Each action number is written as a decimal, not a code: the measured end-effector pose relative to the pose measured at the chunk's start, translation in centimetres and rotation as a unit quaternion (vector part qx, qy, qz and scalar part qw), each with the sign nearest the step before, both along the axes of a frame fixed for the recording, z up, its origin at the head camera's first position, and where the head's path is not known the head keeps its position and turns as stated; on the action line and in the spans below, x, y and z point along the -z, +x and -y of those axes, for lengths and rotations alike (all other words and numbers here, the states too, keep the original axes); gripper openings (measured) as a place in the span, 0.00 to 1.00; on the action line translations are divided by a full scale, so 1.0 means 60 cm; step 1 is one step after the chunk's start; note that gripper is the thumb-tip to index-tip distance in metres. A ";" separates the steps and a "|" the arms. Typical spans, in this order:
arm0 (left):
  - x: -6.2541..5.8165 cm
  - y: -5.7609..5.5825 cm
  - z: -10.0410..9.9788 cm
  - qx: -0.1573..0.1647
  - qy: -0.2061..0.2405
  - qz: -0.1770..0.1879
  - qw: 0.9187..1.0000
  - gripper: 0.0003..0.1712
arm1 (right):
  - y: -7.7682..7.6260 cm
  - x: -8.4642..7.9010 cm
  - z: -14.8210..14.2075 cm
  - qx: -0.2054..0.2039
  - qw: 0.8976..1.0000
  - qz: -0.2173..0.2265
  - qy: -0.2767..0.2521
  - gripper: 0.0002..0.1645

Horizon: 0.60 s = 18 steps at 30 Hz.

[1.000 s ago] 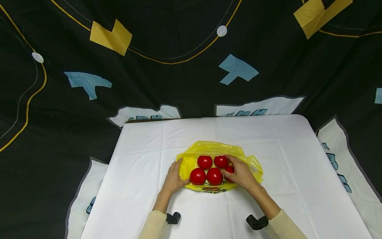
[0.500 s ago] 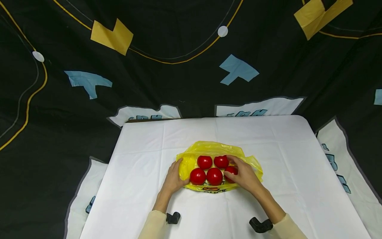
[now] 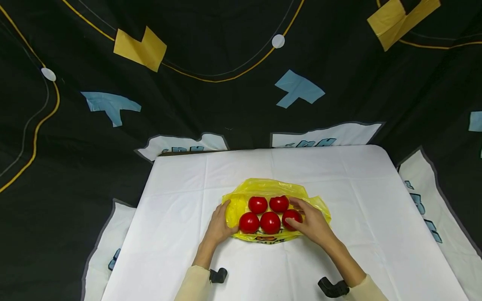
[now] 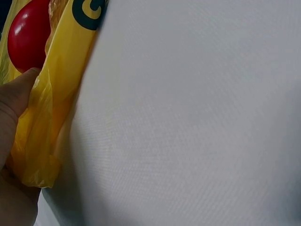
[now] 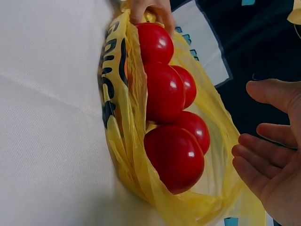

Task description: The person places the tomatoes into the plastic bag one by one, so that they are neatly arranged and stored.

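A yellow plastic bag (image 3: 269, 185) with dark lettering lies opened on the white table, several glossy red balls (image 3: 270, 223) inside it, smooth and tomato-like. At the bag's left end, my left hand (image 3: 219, 223) grips the plastic; in the left wrist view its thumb lies over the bag's edge (image 4: 70, 61), close to a red ball (image 4: 29, 35). My right hand (image 3: 313, 222) hovers over the right end, fingers loosely spread around the rightmost ball (image 3: 291, 220). The right wrist view shows that hand (image 5: 277, 160) apart from the nearest ball (image 5: 174, 159), holding nothing.
The white cloth-covered table (image 3: 376, 217) extends around the bag on all sides. Behind it hangs a black printed curtain (image 3: 211, 104) with yellow, blue and white shapes. A black wrist mount (image 3: 333, 287) sits at the right sleeve, another black mount (image 3: 218, 275) at the left.
My right hand has drawn back a little to the right, uncovering more of the rightmost ball, which now sits in the bag's front row. The left hand stays in place.
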<state>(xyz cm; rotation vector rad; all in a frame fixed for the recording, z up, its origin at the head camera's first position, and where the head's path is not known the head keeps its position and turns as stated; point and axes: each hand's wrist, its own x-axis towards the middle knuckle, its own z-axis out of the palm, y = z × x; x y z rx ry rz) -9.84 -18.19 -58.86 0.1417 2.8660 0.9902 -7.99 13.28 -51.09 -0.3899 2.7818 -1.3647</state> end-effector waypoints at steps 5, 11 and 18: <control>0.003 0.001 -0.002 0.000 0.001 -0.005 1.000 0.56 | 0.006 0.001 -0.009 0.001 1.000 -0.003 0.001 0.37; 0.003 0.000 -0.002 0.000 -0.002 -0.005 1.000 0.56 | 0.014 0.002 -0.023 0.001 1.000 -0.028 0.010 0.36; 0.002 0.001 -0.001 0.008 -0.004 -0.012 1.000 0.56 | 0.034 -0.005 -0.043 0.013 0.998 -0.049 0.022 0.35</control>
